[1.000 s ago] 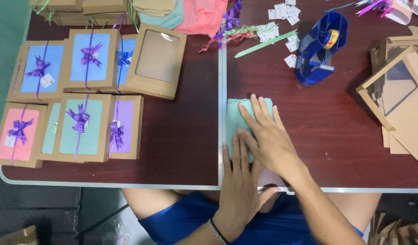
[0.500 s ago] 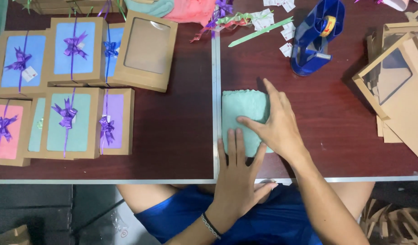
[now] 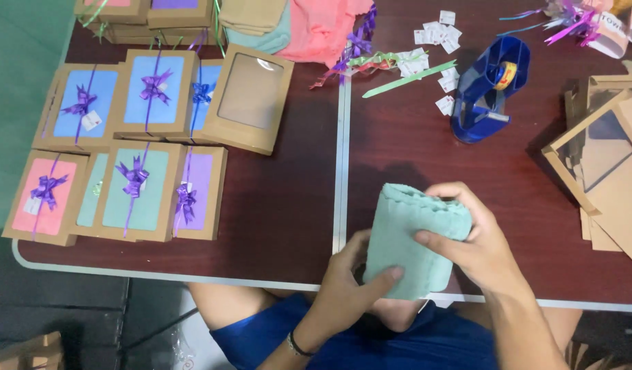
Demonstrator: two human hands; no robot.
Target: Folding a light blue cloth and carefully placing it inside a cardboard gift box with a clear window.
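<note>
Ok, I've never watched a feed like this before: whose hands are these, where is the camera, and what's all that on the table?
There is no machine here: a person works with two bare hands, and the single camera sits on their head, looking down at a dark brown table.

Both hands hold a folded mint-green towel at the near edge. The left hand grips its lower end, and the right hand wraps over its upper right side.

To the left lie flat kraft gift boxes with clear windows showing blue, pink, green and purple contents, tied with purple ribbon bows. One windowed box among them has no ribbon. At the top are a pink cloth, loose ribbons and small white tags. A blue tape dispenser stands right of centre, and unfilled kraft boxes are piled at the far right.
</note>
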